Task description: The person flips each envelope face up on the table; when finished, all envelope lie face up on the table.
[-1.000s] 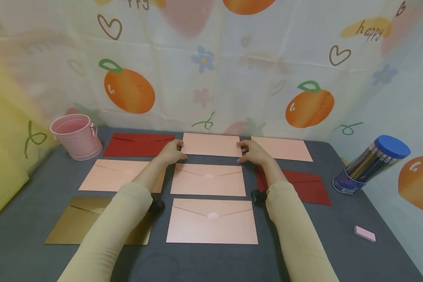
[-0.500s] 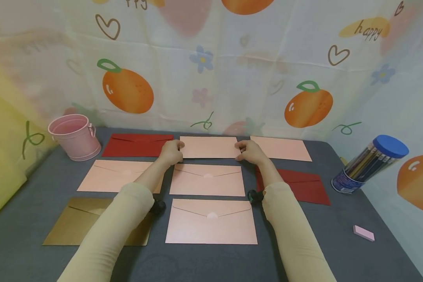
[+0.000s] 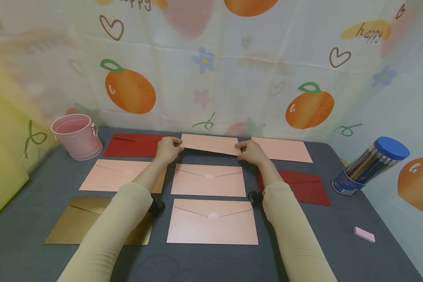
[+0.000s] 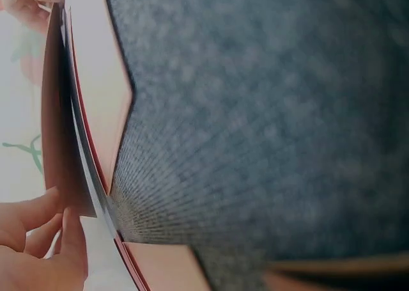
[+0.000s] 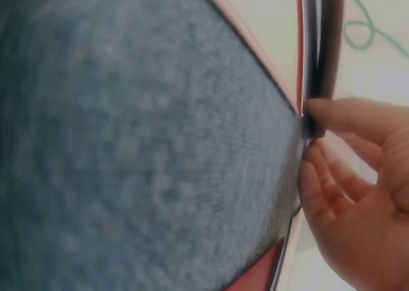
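Note:
A plain pink envelope [image 3: 209, 143] at the middle of the back row is held by both hands. My left hand [image 3: 168, 149] pinches its left end between thumb and fingers, and that end is lifted higher than the right. At the right end, my right hand [image 3: 252, 152] grips the corner, thumb on the near side in the right wrist view. A dark gap shows below the envelope's near edge. Just in front lies a pink envelope [image 3: 208, 180] with its flap up, and another pink envelope [image 3: 212, 225] lies nearer.
Around them lie a red envelope [image 3: 134, 145], a pink envelope [image 3: 107, 176], a gold envelope [image 3: 77, 223], a second red envelope [image 3: 308, 188] and a back-right pink envelope [image 3: 282, 149]. A pink bucket [image 3: 77, 139], a pencil tub [image 3: 370, 166] and an eraser [image 3: 364, 234] stand towards the sides.
The back middle envelope first slid slightly towards me, with the hands closing on its ends. Now its left end has risen with my left hand, so it slants down to the right.

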A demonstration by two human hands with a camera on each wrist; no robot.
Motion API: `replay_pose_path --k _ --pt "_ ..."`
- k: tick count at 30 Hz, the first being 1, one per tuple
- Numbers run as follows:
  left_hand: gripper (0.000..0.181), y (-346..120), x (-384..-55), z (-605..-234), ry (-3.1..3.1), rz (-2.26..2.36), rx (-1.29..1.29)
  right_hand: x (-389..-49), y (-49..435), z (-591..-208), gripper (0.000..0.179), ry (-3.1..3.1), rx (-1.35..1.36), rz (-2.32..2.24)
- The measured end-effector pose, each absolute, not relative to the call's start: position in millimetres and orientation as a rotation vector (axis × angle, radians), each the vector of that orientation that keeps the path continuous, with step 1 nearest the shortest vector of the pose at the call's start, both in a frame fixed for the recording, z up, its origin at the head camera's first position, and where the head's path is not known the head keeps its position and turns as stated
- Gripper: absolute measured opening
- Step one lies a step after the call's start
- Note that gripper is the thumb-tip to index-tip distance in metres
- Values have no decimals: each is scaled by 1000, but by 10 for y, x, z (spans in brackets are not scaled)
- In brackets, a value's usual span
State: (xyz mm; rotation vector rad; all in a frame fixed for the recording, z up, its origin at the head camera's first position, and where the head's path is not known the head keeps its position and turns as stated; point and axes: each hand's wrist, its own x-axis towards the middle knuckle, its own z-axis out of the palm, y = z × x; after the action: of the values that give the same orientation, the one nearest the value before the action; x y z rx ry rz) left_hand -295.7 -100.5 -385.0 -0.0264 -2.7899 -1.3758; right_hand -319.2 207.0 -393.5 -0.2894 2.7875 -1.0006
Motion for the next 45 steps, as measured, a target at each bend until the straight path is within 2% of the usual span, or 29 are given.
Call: replay_pose_path --k 5,12,19,26,32,38,40,43,45 --pt "28 -982 -2956 -3842 -2660 -1394 7 -3171 2123 -3902 44 2800 -313 -1032" --pt "21 -992 -2960 -3779 -2580 -1493 25 -3169 2186 -3862 28 2900 -256 -1345" --pt "19 -935 -2985 -3727 -2483 -1597 4 -3207 2158 -3833 28 2939 -130 -1565" --pt "32 -908 -3038 -3771 -2539 -1657 -1 -3248 2091 -3826 33 2886 -8 -1770" --pt "43 -893 -3045 -3824 -2573 -1641 124 -3211 2061 -3788 36 2703 60 -1939" --pt "41 -913 -3027 -3841 -2594 -1558 224 -3196 2089 -3823 57 2425 78 -1996" --pt "46 -929 -3024 -3850 -2645 -1516 199 -3215 2085 -3872 57 2427 92 -1986" --pt "62 -947 -3027 -3866 -2786 -1455 94 -3220 2058 -3889 55 2454 122 -1974" --pt "64 -955 -3034 -3877 -2898 -1385 -9 -3229 2039 -3895 53 2487 153 -1951"
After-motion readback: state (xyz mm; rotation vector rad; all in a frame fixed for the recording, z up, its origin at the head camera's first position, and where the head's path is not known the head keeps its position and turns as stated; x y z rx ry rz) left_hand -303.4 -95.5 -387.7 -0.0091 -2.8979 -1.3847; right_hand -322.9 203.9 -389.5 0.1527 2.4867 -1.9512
